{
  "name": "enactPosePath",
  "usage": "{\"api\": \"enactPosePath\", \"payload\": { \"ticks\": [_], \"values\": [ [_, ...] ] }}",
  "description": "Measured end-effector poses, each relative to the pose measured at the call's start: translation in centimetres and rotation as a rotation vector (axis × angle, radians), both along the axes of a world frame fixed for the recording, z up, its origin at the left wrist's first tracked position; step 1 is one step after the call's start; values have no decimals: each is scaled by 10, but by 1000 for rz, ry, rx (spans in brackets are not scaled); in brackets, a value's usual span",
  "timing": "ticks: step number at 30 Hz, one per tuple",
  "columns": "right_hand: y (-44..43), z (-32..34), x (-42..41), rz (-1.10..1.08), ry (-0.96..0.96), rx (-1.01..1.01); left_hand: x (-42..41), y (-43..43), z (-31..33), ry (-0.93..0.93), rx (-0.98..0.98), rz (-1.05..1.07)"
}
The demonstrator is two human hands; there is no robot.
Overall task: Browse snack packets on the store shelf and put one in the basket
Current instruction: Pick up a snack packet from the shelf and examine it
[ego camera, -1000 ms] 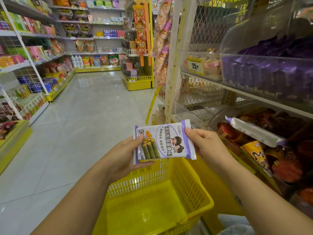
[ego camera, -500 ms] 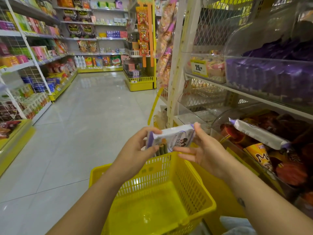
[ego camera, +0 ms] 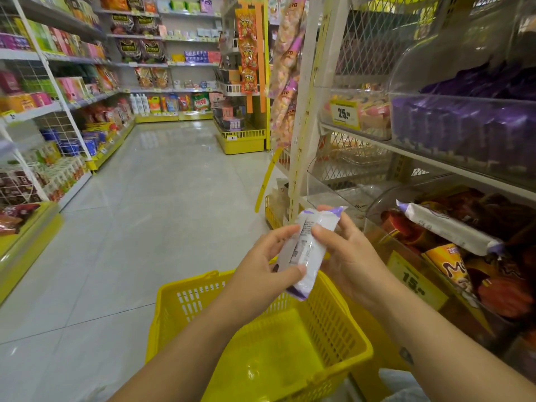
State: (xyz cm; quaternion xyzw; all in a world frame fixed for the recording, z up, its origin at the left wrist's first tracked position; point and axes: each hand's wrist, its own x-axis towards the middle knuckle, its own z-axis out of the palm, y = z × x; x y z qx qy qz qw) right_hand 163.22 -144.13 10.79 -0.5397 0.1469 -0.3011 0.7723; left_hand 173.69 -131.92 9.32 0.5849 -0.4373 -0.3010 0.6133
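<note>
Both hands, left hand [ego camera: 265, 264] and right hand [ego camera: 345, 256], pinch the snack packet [ego camera: 307, 248] above the basket [ego camera: 351, 320]'s far rim; a loose release could drop it outside.

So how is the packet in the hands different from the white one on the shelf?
The held packet stands nearly on end above the yellow basket, pinched by the left hand and right hand; the shelf packet lies slanting on other snacks, untouched. Both are white with purple ends.
</note>
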Motion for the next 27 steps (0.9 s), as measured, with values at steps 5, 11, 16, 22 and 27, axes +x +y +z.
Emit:
{"api": "enactPosePath", "payload": {
  "ticks": [5, 11, 16, 22, 27],
  "values": [
    [6, -2, 4, 108, 21, 2, -2, -4, -2, 123, -47, -40],
    [11, -8, 5, 116, 86, -173, -4, -8, 0, 86, -65, 140],
    [13, -12, 5, 135, 145, -357, 5, -5, 5, 6, -30, 318],
    [15, -9, 4, 203, 180, -443, 14, 4, 13, -135, -13, 310],
    [14, -11, 2, 204, 191, -507, 17, 4, 14, -149, 64, 221]
  ]
}}
